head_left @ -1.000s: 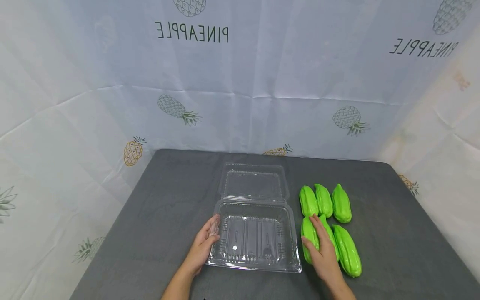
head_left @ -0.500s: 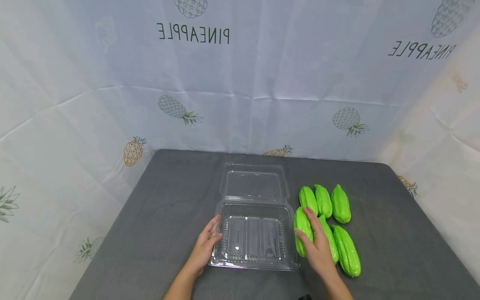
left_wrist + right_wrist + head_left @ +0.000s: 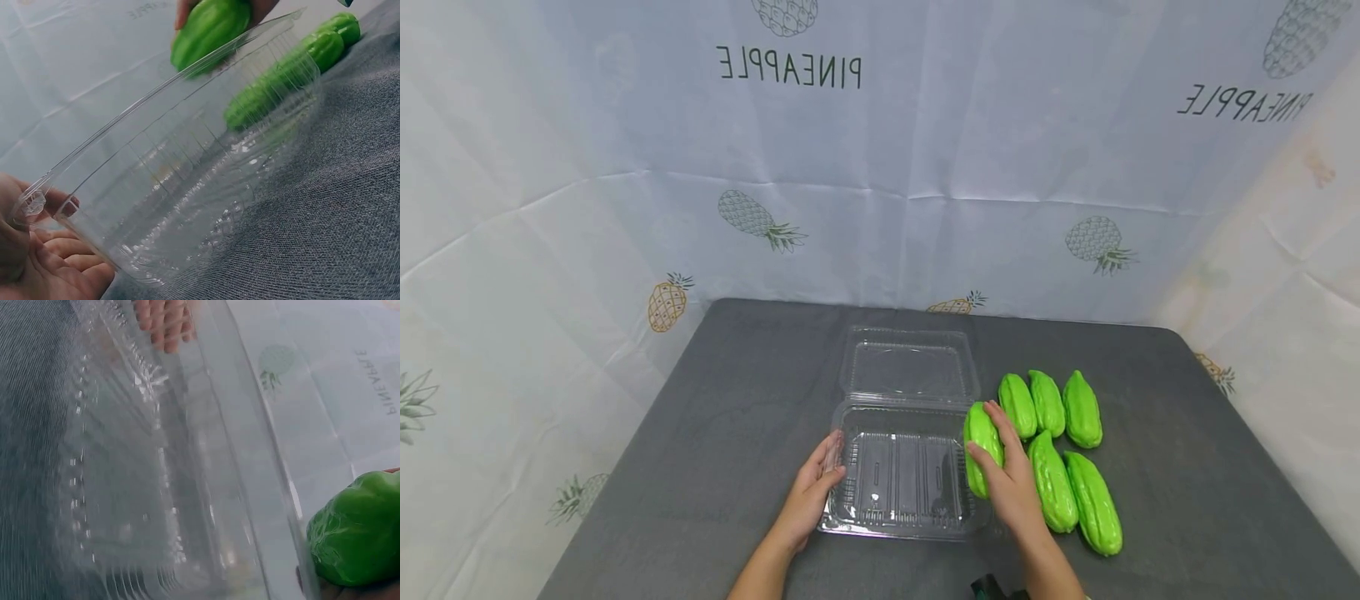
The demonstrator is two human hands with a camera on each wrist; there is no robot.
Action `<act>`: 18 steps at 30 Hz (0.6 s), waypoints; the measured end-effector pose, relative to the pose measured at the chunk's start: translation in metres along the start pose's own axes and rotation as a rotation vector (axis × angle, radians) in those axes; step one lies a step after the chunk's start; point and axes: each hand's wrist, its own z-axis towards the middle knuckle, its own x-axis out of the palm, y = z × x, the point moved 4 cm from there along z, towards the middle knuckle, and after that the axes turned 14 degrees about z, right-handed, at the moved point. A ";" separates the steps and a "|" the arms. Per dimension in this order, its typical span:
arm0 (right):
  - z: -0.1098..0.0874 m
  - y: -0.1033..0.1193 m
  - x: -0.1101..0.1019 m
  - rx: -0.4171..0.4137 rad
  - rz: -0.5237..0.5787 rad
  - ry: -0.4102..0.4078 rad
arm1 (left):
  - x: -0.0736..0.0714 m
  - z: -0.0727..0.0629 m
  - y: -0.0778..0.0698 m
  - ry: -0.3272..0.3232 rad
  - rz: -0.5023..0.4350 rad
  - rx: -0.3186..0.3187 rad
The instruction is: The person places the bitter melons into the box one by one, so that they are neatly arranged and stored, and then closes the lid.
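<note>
A clear plastic clamshell container (image 3: 902,479) lies unfolded on the table. My left hand (image 3: 808,492) grips its left rim, thumb on top and fingers beneath, as the left wrist view shows of the hand (image 3: 62,262). My right hand (image 3: 1011,483) holds a bright green, ridged bitter melon (image 3: 981,442) between thumb and fingers, above the container's right rim. In the left wrist view this melon (image 3: 212,31) is up over the far wall. The right wrist view has the melon (image 3: 356,531) just outside the rim, palm mostly hidden.
The container's lid (image 3: 912,364) lies flat behind the base. Several more bitter melons (image 3: 1051,483) rest in two rows on the dark grey table (image 3: 760,375), right of the container. A pineapple-print curtain (image 3: 880,242) closes off the back. A small black object (image 3: 987,587) shows beside the right wrist.
My right hand has lifted the near-left bitter melon from its row and carried it left and up to the container's right rim. The left hand has kept its grip, barely moving.
</note>
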 end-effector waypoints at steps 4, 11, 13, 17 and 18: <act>0.003 -0.001 0.010 0.004 0.027 0.010 | 0.001 0.001 0.000 -0.008 0.010 -0.010; 0.010 -0.002 0.027 -0.004 0.044 0.021 | 0.003 0.002 0.000 -0.005 0.009 -0.007; 0.012 -0.003 0.031 -0.008 0.050 0.024 | 0.004 0.002 -0.001 -0.002 0.007 -0.003; 0.014 -0.004 0.038 0.001 0.059 0.034 | 0.004 0.002 -0.003 0.001 0.020 -0.004; 0.015 -0.005 0.039 0.009 0.060 0.037 | 0.004 0.002 -0.003 0.002 0.023 -0.004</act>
